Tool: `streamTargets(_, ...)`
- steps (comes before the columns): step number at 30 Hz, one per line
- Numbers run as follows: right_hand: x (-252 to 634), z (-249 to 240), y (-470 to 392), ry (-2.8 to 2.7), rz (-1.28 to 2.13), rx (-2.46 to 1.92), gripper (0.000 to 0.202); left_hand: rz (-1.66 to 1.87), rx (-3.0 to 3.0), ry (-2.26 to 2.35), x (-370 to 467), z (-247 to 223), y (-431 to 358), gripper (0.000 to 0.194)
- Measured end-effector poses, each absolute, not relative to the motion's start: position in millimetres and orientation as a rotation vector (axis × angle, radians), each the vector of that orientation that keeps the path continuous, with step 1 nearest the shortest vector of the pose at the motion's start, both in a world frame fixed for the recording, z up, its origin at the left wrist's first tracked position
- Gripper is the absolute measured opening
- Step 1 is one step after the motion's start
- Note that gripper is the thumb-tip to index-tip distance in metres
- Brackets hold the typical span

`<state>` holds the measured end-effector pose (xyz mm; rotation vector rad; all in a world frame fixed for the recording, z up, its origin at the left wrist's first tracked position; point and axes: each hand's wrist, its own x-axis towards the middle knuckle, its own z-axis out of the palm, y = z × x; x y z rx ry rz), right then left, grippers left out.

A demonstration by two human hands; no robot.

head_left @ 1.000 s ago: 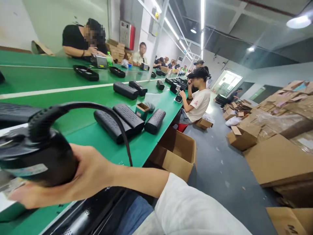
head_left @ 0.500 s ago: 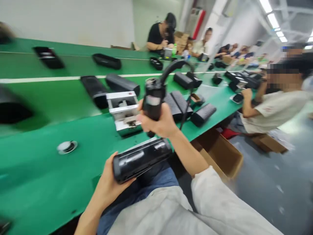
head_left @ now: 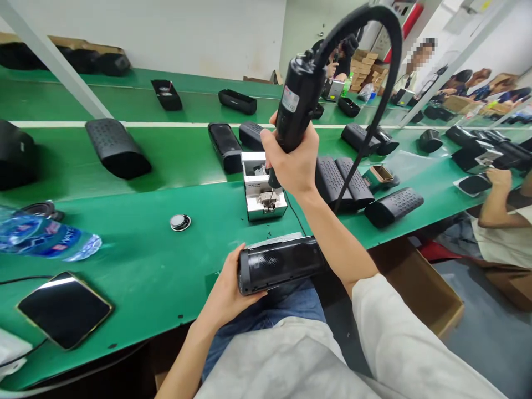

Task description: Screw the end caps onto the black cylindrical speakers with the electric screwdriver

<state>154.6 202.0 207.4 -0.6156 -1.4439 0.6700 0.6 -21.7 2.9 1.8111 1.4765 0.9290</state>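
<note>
My right hand [head_left: 293,158] is wrapped round a black electric screwdriver [head_left: 300,102], held upright with its cord [head_left: 390,72] looping up and over to the right. The thin bit points down at the front of a white screw feeder box [head_left: 266,191]; whether it touches a screw I cannot tell. Close to the table edge, my left hand [head_left: 228,288] grips the left end of a black speaker [head_left: 282,263], which lies lengthwise above my lap. A pale sheet or strip [head_left: 276,239] shows along the speaker's far side.
Left on the green table [head_left: 137,266] are a phone [head_left: 64,309], a water bottle [head_left: 41,235] and a small round part [head_left: 180,222]. Several black speaker housings [head_left: 393,207] stand right and behind. A cardboard box [head_left: 419,282] sits below the right edge. A co-worker's hand [head_left: 499,177] is far right.
The view has swung left, bringing the phone and bottle in. My right hand has brought the screwdriver over the screw feeder, bit down. My left hand still grips the speaker.
</note>
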Motion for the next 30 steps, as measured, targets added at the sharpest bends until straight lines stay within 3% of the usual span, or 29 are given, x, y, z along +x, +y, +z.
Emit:
streamTargets(21,156,203,202,-1.432,0.638,-0.622,0.023,0.952,1.843,1.454,0,2,-20,0.119)
streamTargets(27,206,206,187,-1.457,0.628,-0.597,0.039,0.949,1.847,1.481,0,0,-19,0.116)
streamTargets(30,241,217,172,-1.485,0.626,-0.594,0.034,0.935,1.845,1.492,-1,0,-18,0.114)
